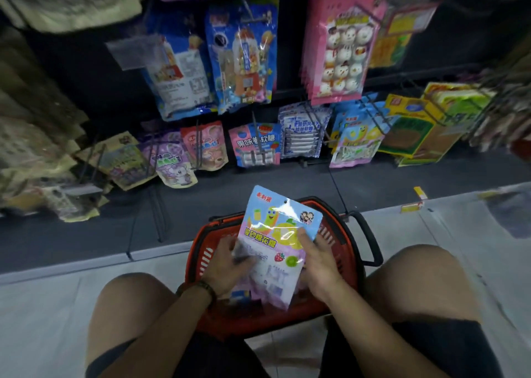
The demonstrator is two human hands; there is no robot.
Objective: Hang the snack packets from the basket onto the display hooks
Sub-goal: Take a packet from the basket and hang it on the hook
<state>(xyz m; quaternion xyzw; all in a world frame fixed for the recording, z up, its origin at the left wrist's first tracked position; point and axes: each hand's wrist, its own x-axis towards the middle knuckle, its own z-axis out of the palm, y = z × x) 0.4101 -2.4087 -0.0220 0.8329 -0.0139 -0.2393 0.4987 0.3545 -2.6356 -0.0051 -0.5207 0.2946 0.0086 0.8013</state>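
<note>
Snack packet [280, 234], a flat, glossy plastic pouch, blue on top and pale purple below with a small round hang hole, stands upright just above the red slotted plastic basket [201, 258]. The left hand [227, 265] grips its lower left edge with curled fingers. The right hand [319, 262] pinches its right edge, thumb on front. Beyond the basket, thin wire display hooks [257, 136] carry shiny hung packets [339, 50].

Blue snack packet [275, 234] between left hand [227, 265] and right hand [319, 265], above red basket [201, 245]
</note>
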